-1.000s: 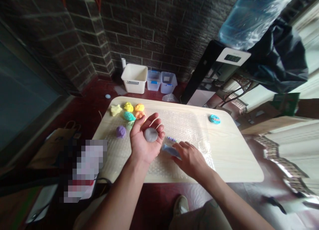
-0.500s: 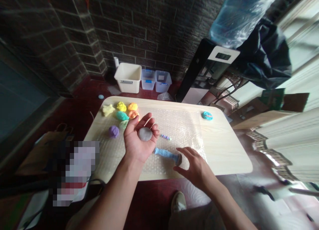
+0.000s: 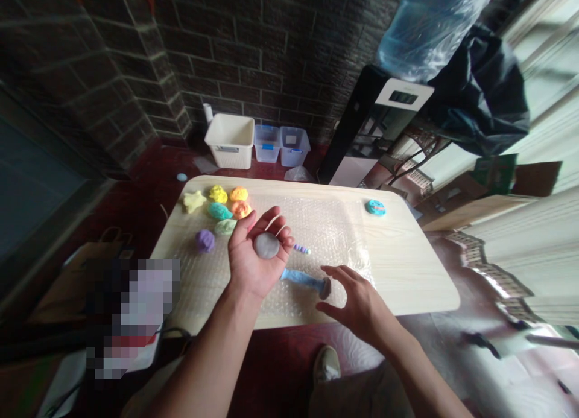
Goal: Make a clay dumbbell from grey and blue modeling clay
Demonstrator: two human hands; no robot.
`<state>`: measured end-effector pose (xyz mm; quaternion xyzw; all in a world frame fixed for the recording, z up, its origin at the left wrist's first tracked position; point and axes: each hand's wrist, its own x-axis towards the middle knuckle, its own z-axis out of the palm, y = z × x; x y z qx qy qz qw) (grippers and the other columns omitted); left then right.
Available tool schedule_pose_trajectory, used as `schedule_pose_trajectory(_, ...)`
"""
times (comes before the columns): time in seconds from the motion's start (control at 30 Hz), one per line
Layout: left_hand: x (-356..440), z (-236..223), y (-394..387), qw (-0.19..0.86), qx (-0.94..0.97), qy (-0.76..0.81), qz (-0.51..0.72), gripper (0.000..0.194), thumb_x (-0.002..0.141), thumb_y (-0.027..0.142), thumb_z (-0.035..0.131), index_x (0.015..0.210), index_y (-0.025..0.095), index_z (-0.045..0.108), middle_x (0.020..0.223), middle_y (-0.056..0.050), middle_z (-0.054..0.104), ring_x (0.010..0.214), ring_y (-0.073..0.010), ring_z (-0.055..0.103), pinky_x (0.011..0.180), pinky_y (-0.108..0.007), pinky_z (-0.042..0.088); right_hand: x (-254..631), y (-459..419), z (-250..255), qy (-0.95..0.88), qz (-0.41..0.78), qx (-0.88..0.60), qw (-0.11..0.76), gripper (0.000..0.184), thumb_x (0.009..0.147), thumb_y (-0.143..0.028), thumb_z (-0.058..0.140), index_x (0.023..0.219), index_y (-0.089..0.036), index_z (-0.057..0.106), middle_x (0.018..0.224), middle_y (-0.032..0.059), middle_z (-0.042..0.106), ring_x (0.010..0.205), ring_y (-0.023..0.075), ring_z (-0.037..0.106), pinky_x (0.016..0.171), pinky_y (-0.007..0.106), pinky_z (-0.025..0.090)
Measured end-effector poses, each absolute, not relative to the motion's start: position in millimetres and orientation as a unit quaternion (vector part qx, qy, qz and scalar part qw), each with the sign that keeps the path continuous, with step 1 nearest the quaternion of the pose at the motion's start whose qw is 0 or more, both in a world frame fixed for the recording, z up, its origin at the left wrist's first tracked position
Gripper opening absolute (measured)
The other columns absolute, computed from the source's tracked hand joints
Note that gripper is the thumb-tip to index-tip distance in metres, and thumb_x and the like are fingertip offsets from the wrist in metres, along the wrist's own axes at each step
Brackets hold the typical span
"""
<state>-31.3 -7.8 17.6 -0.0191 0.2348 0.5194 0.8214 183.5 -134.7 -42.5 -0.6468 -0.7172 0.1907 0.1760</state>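
While the left hand [image 3: 259, 255] lies palm-up mid-frame, seemingly cupped to cradle the grey disc [image 3: 266, 245], the right [image 3: 357, 300] spreads empty by the blue roll [image 3: 302, 278].

A: Layout?
B: Bubble wrap [image 3: 332, 225] on desk [image 3: 416, 267], centre to left. Clay lumps [image 3: 219, 211] far left. Round piece [image 3: 376, 207] far right, off wrap.
A: On wrap?
B: Clay roll [image 3: 303, 278] near front, end piece [image 3: 325, 289] at its right end. Bead strip [image 3: 302, 249] behind roll.
A: Hands?
B: Disc [image 3: 267, 245] in left hand [image 3: 254, 264]. Right hand [image 3: 362, 297] right of end piece.
A: Behind desk?
B: Bins [image 3: 231, 142] on floor.
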Motion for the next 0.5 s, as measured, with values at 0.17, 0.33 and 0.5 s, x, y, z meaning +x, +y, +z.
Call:
schedule_pose_trajectory(0.17,-27,0,-10,0.806,0.245,0.318,0.435,0.022,0.083,0.036,0.073,0.086,0.015,0.078,0.069,-0.002,0.065,0.049,-0.0107,0.051,0.046,-0.022,0.039,184,-134,-45,-0.707,0.219,-0.643,0.196,0.056,0.085,-0.024,0.088,0.137,-0.022,0.068,0.123,0.0125,0.078,0.106,0.0300,0.077,0.094,0.046,0.065)
schedule_pose_trajectory(0.33,-29,-20,-26,0.563,0.641,0.381,0.355,0.011,0.072,0.019,0.085,0.081,0.024,0.082,0.081,-0.007,0.073,0.080,-0.0246,0.066,0.073,-0.033,0.049,187,-135,-42,-0.684,0.226,-0.649,0.244,0.043,0.087,-0.021,0.085,0.128,-0.024,0.071,0.114,0.0084,0.078,0.095,0.0255,0.076,0.085,0.040,0.066)
schedule_pose_trajectory(0.5,-26,-21,-44,0.382,0.824,0.356,0.219,0.027,0.071,0.022,0.091,0.095,0.027,0.082,0.106,-0.009,0.077,0.087,-0.0313,0.070,0.085,-0.045,0.050,201,-141,-35,-0.667,0.240,-0.632,0.313,0.043,0.092,-0.028,0.083,0.132,-0.025,0.068,0.121,0.0100,0.075,0.097,0.0254,0.077,0.086,0.042,0.067)
